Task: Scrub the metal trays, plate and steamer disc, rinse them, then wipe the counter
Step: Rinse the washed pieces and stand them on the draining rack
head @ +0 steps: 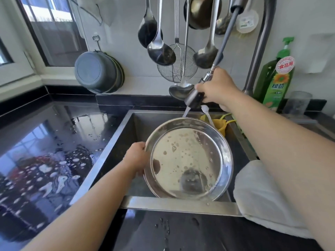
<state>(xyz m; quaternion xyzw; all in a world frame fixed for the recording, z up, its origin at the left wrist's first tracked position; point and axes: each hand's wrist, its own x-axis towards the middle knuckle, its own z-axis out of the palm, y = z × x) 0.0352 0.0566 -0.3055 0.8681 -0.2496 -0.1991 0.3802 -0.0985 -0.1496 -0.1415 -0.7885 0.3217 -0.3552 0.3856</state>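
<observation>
Left hand grips the tray rim over the sink; right hand grasps the sprayer; wet one-handed hold could slip, and spray might splash outside that sink.

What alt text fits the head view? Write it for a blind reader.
Left hand holds a round metal tray tilted over the sink while the right hand aims the pull-out sprayer at it. Wet black counter lies left.
</observation>
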